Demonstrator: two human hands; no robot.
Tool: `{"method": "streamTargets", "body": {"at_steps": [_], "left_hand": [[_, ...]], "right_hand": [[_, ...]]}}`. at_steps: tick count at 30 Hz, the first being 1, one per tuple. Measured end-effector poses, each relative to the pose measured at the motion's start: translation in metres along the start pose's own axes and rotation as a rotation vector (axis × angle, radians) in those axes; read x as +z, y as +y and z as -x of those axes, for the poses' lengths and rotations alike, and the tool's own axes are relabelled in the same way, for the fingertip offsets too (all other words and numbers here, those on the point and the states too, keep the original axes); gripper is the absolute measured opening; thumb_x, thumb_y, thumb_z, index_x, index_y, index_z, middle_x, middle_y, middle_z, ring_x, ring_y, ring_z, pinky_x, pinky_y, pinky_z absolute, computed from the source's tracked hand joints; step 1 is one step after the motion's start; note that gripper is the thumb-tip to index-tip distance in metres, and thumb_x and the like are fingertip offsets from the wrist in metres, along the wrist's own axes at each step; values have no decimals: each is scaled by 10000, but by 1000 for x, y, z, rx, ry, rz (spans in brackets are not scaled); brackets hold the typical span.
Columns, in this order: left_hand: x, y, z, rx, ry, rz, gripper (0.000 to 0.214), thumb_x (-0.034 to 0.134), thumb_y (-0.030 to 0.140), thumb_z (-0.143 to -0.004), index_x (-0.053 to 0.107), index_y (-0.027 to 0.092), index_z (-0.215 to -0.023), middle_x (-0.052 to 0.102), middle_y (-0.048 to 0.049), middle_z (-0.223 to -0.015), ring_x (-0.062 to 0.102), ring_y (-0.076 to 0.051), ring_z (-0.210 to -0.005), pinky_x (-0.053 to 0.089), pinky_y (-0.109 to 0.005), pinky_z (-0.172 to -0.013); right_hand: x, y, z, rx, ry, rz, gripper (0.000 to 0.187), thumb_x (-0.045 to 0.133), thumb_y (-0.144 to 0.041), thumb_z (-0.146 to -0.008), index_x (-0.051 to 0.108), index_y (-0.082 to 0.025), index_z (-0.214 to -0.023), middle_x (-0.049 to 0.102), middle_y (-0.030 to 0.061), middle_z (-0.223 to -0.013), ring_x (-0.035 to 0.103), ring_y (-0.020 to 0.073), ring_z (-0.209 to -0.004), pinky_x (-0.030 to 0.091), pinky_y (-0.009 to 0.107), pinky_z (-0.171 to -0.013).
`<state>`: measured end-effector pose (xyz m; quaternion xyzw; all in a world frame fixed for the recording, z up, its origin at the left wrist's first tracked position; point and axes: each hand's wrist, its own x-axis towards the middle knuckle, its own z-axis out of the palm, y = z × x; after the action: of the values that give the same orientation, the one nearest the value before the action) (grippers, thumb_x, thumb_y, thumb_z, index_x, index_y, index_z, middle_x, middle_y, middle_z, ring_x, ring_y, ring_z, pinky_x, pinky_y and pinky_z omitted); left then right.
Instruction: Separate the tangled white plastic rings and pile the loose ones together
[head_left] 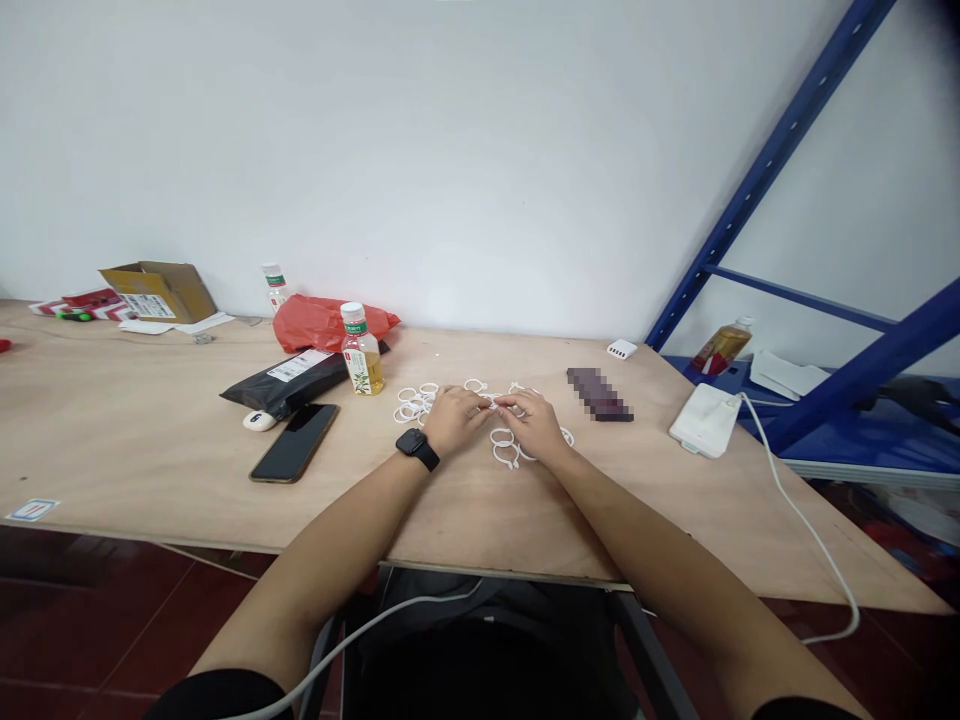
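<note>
L fingers: left hand curled, tips pinched on a small white ring between both hands; grip detail too small to tell more.
R fingers: right hand also curled, tips meeting the L tips at the same ring; closed down on it.
Wrist: black watch on L wrist.
Just around fingers: loose white rings scattered on the table, a pile to the L of the L hand, more under/near the R hand, some beyond the fingertips.
L of fingers: tea bottle upright, black phone flat, black mailer bag, red bag behind it.
R of fingers: dark blurred block, then white charger box w/ cable running off the table edge.
Far L: cardboard box.
Far R: blue rack.
</note>
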<state>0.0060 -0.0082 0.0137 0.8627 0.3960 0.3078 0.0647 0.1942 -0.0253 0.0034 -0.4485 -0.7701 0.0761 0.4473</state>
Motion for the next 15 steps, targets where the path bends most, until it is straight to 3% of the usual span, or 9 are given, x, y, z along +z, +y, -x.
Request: {"method": "streamTargets", "body": {"at_steps": [7,15], "left_hand": [[6,-2,1,38,105,9,184,569,311,-900,737,238,-906,745,-36,-930,649,-193,-903,400,-380,-900],[5,-1,1,87,136,73,195,561,319,-913,737,239,-934,746,-41,-915,657,-187,-876,420,-364,-878]], "right_hand": [[2,2,2,34,36,-59,133,616,-248,-837,723,-253,-917,739,23,-904,662,199,-872,490,348,-819],[3,0,2,16,98,-67,82,646,-246,-821,715,-244,-867,727,25,-853,654,202,-852,489,348,-806]]}}
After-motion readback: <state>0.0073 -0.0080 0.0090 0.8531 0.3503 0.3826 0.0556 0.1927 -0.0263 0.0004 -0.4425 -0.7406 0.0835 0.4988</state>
